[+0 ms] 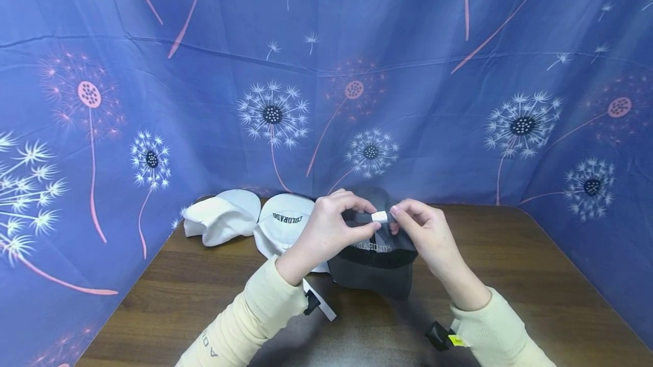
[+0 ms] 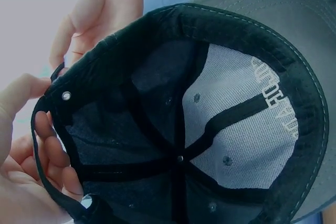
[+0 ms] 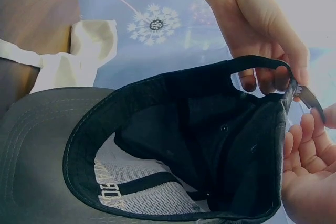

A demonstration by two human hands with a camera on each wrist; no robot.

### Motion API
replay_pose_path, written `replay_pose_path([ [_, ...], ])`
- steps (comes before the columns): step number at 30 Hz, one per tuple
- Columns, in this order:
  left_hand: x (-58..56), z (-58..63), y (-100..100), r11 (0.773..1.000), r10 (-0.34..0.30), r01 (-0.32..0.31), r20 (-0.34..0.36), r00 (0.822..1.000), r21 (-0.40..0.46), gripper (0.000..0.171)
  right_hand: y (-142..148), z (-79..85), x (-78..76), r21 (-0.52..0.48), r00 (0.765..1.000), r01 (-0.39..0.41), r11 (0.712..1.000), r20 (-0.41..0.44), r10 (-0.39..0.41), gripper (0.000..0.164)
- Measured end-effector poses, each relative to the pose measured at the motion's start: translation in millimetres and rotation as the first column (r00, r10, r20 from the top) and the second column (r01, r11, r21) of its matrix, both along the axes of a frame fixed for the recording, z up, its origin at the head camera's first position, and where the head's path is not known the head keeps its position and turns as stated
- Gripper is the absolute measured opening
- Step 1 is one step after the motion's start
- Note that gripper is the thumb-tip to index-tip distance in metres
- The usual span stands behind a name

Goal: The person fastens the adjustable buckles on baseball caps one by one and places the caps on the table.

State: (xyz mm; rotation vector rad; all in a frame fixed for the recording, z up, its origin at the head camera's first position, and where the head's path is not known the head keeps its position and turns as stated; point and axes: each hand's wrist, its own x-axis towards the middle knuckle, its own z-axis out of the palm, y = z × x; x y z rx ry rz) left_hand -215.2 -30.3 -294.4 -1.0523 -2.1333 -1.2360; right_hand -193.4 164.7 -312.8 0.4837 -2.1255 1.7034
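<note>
A dark grey cap (image 1: 374, 276) with light COLORADO lettering hangs between both hands, its inside showing in both wrist views. My left hand (image 1: 326, 222) pinches the back strap (image 3: 252, 62) near its join, with fingers reaching through the opening under it. My right hand (image 1: 428, 233) holds the loose strap end (image 3: 314, 99) between thumb and fingers. A small white piece (image 1: 380, 216) lies at the strap between the two hands. In the left wrist view a metal eyelet (image 2: 66, 96) shows on the cap's back edge.
Two white caps lie on the wooden table (image 1: 510, 265) to the left: one crumpled cap (image 1: 221, 219), and one cap with dark COLORADO lettering (image 1: 278, 231), partly behind my left arm. A blue dandelion-print cloth (image 1: 433, 129) hangs behind the table and at its sides.
</note>
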Motion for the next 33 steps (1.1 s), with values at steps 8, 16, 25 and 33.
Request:
replay_pose_path([
  [8,-1.8,-1.0,-1,1.0,-0.01,0.01,-0.028,1.0,0.008,0.017,1,0.8,-0.2,-0.006,1.0,0.015,1.0,-0.015,-0.015,0.018],
  [16,-2.6,-2.3,-3,1.0,0.002,-0.003,-0.116,0.993,-0.01,0.017,3,1.1,1.1,-0.025,1.0,0.021,0.999,-0.022,-0.021,0.02],
  [25,-5.0,-2.2,-5,1.0,-0.001,-0.003,-0.206,0.979,-0.017,0.017,8,2.0,1.3,-0.075,0.998,0.028,0.997,-0.046,-0.031,0.02],
  [33,-5.7,-1.8,-7,1.0,0.008,-0.013,-0.226,0.974,-0.02,0.016,15,1.5,1.4,-0.107,0.999,0.02,0.994,-0.039,-0.024,0.019],
])
